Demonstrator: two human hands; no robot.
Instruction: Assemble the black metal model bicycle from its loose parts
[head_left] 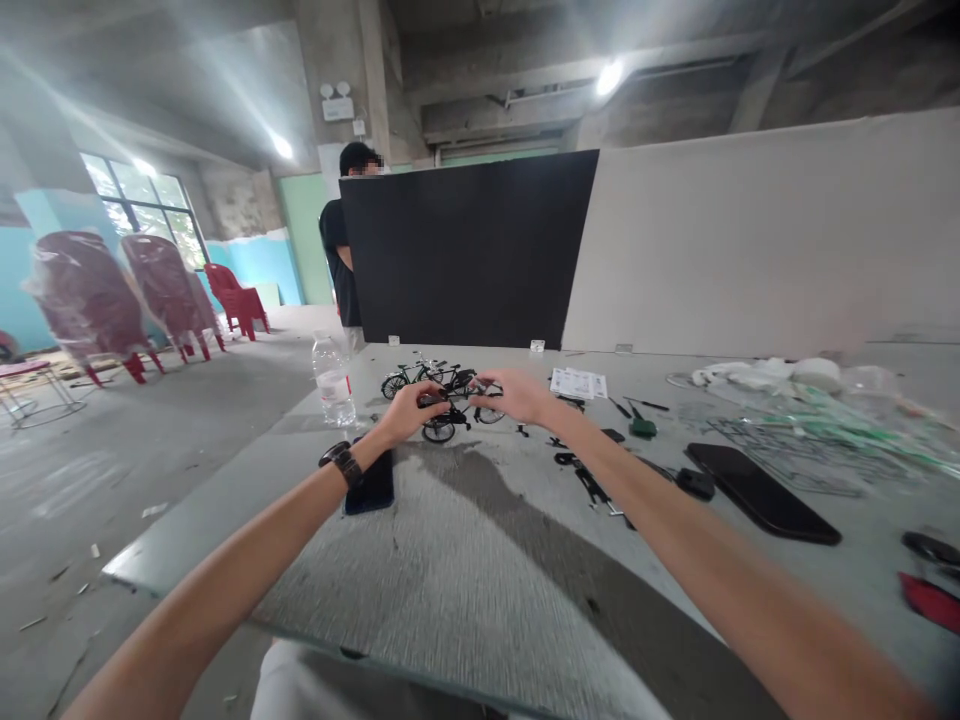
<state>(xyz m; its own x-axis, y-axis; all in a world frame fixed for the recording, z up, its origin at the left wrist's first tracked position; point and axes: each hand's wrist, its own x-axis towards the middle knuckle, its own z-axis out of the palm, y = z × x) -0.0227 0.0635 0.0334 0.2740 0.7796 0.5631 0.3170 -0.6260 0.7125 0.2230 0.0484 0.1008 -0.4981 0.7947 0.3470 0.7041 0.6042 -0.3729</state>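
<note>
Miniature bicycle model (457, 415) gripped between both hands.
Left hand (409, 412) and right hand (519, 396) closed on opposite ends; second model (427, 379) just behind.

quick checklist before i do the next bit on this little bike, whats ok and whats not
1. Both hands on the model: ok, the left hand and right hand both hold the miniature black bicycle.
2. Second model apart from it: cannot tell, the other miniature bicycle stands directly behind and may touch.
3. Bottle away from the hands: ok, the plastic water bottle stands upright to the left.
4. Left arm free of the phone: not ok, the dark phone lies just below the left wrist.
5. Loose parts gathered: not ok, small black parts lie scattered on the right.
</note>
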